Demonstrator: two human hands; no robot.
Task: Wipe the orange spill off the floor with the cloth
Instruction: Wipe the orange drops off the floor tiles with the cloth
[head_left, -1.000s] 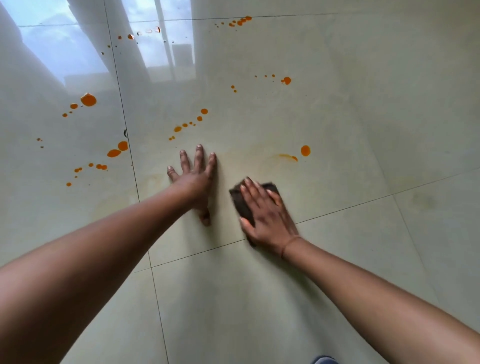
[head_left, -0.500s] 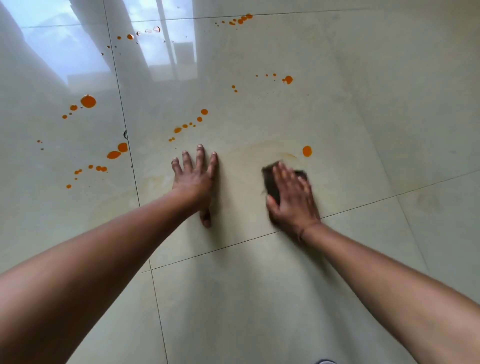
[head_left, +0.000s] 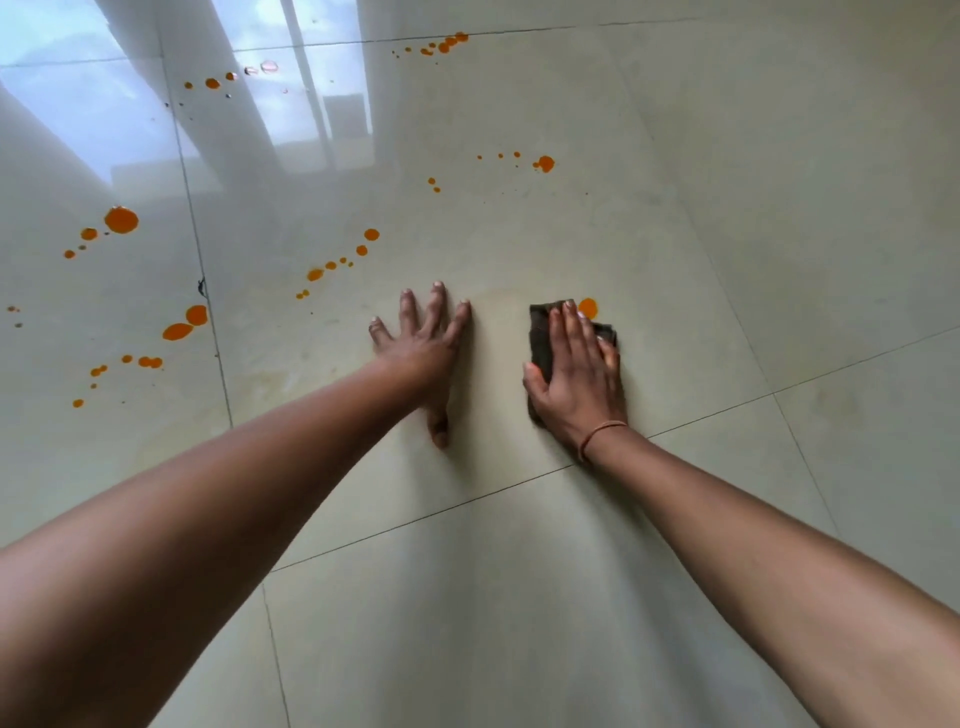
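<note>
One cloth (head_left: 540, 335) — left hand (head_left: 422, 352), right hand (head_left: 577, 375)

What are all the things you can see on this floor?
floor: one, pale glossy tiles, fills the view
reflection: one, bright blue-white, far left tiles
drops: many, orange, scattered far and left; one right beside the cloth's far edge
cloth: one, dark, under the right hand
band: one, reddish-brown, right wrist
left hand: one, flat on the floor, fingers spread
right hand: one, flat on the cloth

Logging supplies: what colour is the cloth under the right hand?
The cloth is dark brown; head view.
</note>
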